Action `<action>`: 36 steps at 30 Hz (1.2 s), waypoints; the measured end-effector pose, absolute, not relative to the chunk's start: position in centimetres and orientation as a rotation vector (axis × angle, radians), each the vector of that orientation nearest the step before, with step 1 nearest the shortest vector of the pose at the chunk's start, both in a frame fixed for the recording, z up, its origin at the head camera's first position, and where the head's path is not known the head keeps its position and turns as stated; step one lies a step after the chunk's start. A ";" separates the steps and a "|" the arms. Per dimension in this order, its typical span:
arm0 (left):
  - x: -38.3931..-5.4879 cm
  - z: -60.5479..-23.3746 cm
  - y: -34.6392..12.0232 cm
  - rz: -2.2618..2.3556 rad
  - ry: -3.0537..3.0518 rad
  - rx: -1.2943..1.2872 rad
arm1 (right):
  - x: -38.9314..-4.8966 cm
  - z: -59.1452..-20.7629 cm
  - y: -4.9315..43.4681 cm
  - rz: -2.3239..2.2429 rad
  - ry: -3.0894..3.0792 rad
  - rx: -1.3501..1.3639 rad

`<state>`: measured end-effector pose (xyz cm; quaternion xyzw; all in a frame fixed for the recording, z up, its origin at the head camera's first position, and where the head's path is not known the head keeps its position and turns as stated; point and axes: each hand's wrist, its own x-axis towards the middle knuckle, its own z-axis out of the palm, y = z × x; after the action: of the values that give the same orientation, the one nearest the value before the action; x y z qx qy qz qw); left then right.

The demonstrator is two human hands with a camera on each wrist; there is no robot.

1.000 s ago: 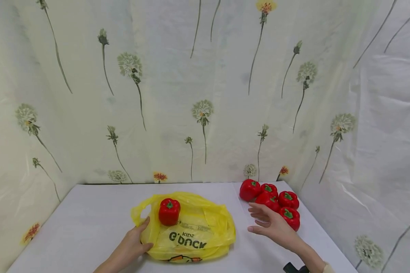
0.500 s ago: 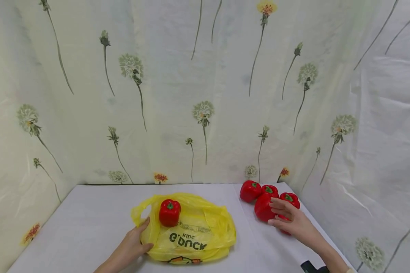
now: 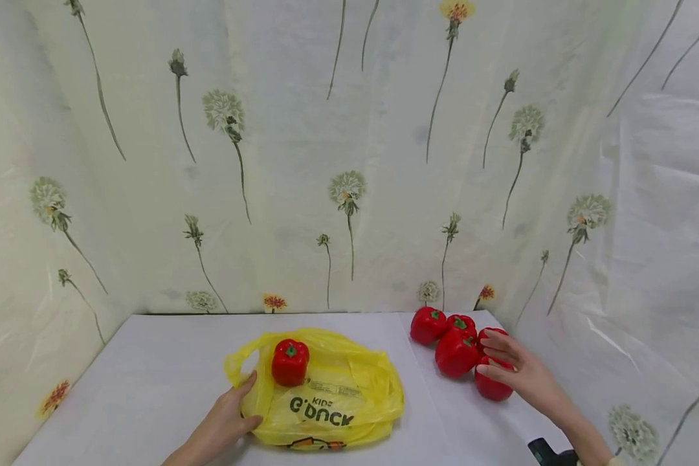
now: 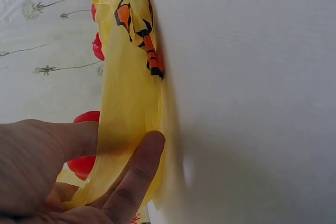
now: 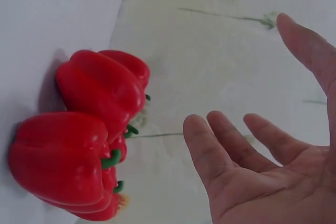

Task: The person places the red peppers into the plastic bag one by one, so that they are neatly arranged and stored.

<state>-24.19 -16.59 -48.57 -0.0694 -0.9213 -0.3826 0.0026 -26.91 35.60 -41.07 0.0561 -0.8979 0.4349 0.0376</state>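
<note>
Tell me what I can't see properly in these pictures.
Head view: the back-right pepper, partly hidden by the right hand.
Head view: fine print on the yellow bag, too small to read.
Head view: black thing by the right forearm, cut off by the bottom edge.
Left wrist view: lone pepper, partly hidden by the left hand and bag.

Head wide, wrist views nearer — peppers (image 3: 456,353) seemingly shared

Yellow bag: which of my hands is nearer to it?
Left. The left hand holds the bag at its left side; the right hand is clear of it, off to the right by the grouped peppers.
</note>
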 end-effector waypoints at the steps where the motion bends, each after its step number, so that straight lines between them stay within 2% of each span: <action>1: -24.2 -48.6 -16.6 -1.202 -2.892 -0.215 | -27.0 -41.1 35.8 1.330 -2.755 0.163; 12: -24.8 -48.9 -16.6 -1.204 -2.914 -0.211 | -27.7 -41.8 38.9 1.248 -2.784 0.058; 21: -24.7 -48.9 -16.6 -1.188 -2.940 -0.189 | -28.6 -43.9 41.4 1.272 -2.820 -0.032; 36: -24.7 -48.9 -16.6 -1.190 -2.948 -0.182 | -30.0 -47.1 42.2 1.262 -2.916 -0.098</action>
<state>-24.73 -16.57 -48.91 -0.0571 -0.9256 -0.3736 -0.0216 -30.02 42.24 -47.12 -0.0307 -0.9171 0.3969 -0.0188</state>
